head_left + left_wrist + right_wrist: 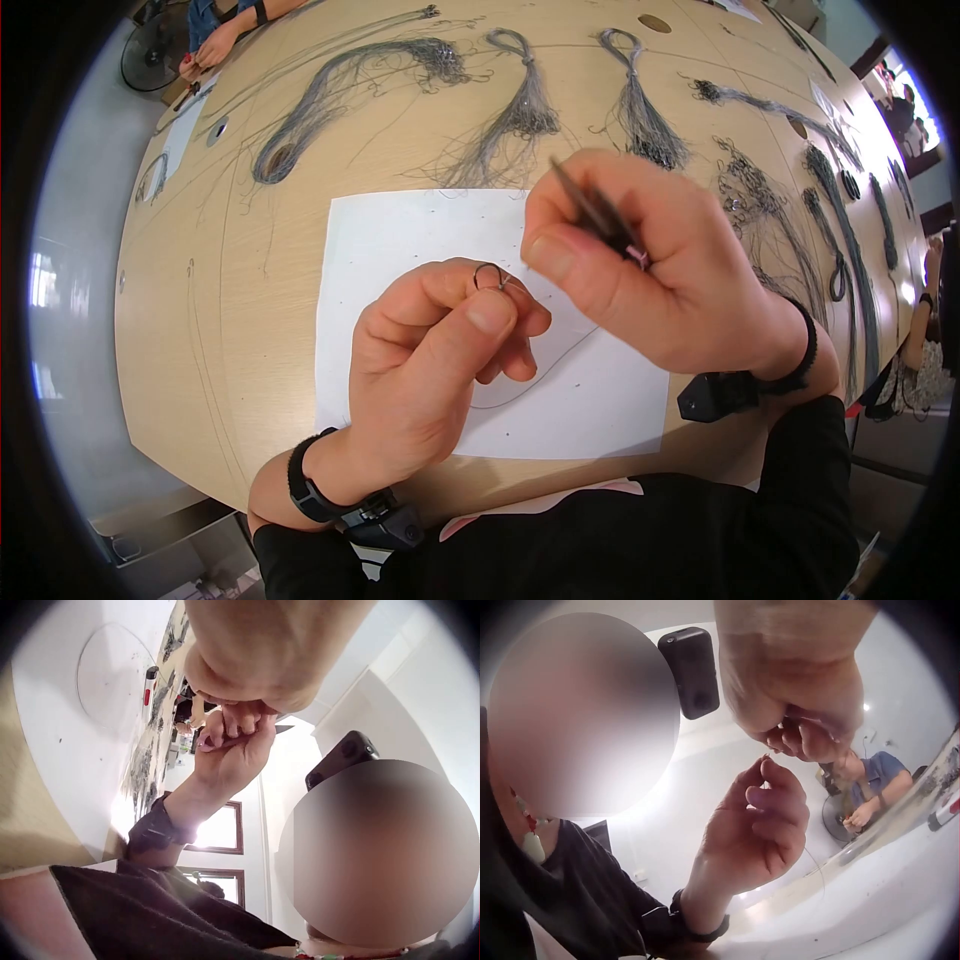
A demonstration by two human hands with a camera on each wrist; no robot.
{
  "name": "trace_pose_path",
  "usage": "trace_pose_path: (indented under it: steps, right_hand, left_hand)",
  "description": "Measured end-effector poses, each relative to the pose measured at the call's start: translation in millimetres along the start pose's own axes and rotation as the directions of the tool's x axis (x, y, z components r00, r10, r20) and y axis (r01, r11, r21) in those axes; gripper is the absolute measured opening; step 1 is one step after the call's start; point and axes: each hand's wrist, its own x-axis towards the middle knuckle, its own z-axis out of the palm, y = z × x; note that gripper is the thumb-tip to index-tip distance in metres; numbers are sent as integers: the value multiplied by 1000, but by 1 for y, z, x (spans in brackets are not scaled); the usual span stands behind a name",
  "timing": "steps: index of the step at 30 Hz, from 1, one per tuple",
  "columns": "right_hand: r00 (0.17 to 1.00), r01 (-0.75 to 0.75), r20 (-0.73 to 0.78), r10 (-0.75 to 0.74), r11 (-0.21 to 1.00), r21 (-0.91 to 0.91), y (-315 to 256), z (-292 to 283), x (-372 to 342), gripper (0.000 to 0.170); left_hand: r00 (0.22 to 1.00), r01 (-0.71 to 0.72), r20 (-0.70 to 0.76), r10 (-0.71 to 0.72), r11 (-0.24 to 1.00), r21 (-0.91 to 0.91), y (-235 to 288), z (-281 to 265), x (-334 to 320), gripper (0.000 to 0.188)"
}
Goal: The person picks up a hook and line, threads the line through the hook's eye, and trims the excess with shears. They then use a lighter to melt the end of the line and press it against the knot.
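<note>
Between thumb and forefinger, my left hand [425, 345] pinches a small dark curved hook [476, 280] with a thin line [545, 378] tied to it. That line trails in a loose loop over a white paper sheet [400, 225]. My right hand [670, 250], just right of and above the left one, grips a slim dark pointed tool [598, 212] with a pinkish end. The tool's tip [283, 728] sticks out past the fingers in the left wrist view. In the right wrist view the fingers hide most of it.
Bundles of grey line [330, 90] with dark tangled ends lie across the far table, among them a looped bundle [525, 100]. More bundles [840, 230] lie at the right. A marker [151, 686] shows beside the paper. Another person's hand [215, 45] is at the far left.
</note>
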Motion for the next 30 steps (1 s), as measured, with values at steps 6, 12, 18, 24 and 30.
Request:
trace_pose_path:
  steps: [6, 12, 18, 24, 30]
  right_hand:
    - [999, -8, 31, 13, 990, -144, -3, -6, -1, 18]
    - [988, 100, 139, -67, 966, -240, -1, -6, -1, 29]
    - [978, 148, 184, -94, 941, -305, 2, -4, 1, 32]
    - [980, 152, 162, -113, 955, -255, 2, -1, 1, 32]
    - [980, 183, 128, -151, 941, -285, 5, 1, 1, 32]
  left_hand:
    - [1000, -8, -7, 8, 1000, 12, 3, 0, -1, 13]
    - [999, -19, -48, 20, 1000, 6, 6, 0, 0, 15]
    - [999, -34, -34, 35, 999, 26, 5, 1, 0, 15]
    - [995, -99, -15, 99, 994, 52, 3, 0, 0, 15]
    - [994, -102, -38, 104, 993, 62, 3, 1, 0, 15]
